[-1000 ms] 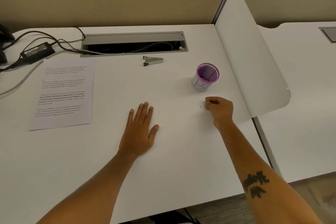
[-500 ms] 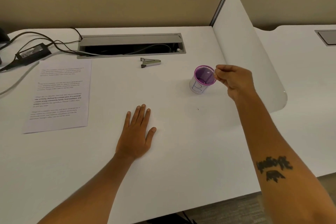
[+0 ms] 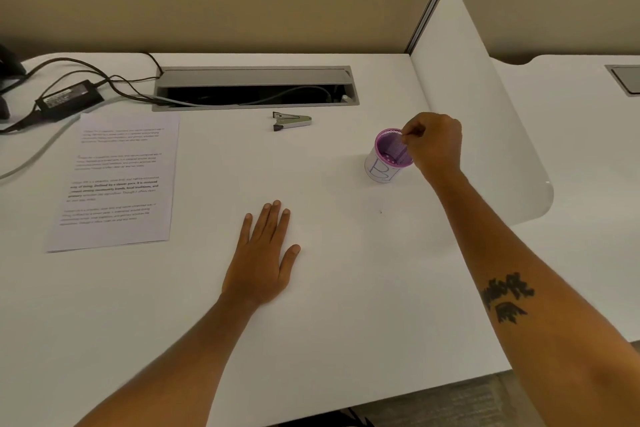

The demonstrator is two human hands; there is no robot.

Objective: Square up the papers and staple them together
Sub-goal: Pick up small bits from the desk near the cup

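A stack of printed papers [image 3: 114, 180] lies flat at the left of the white desk [image 3: 346, 305]. A small silver stapler [image 3: 292, 121] rests at the back middle, just in front of the cable slot. My left hand [image 3: 263, 260] lies flat on the desk, fingers spread, holding nothing. My right hand [image 3: 436, 146] hovers at the rim of a purple mesh cup [image 3: 381, 170] with a white label. Its thumb and fingertips are pinched together over the cup's opening. Anything pinched between them is too small to see.
An open grey cable slot [image 3: 256, 88] runs along the back. A black power adapter [image 3: 69, 97] and cables lie at the back left. A white curved divider [image 3: 485, 114] stands right of the cup. A tiny dark speck [image 3: 380, 211] sits on the desk.
My right hand rose from the desk surface near the speck and moved back to the cup's rim, fingers pinched. My left hand, the papers and the stapler stayed put.
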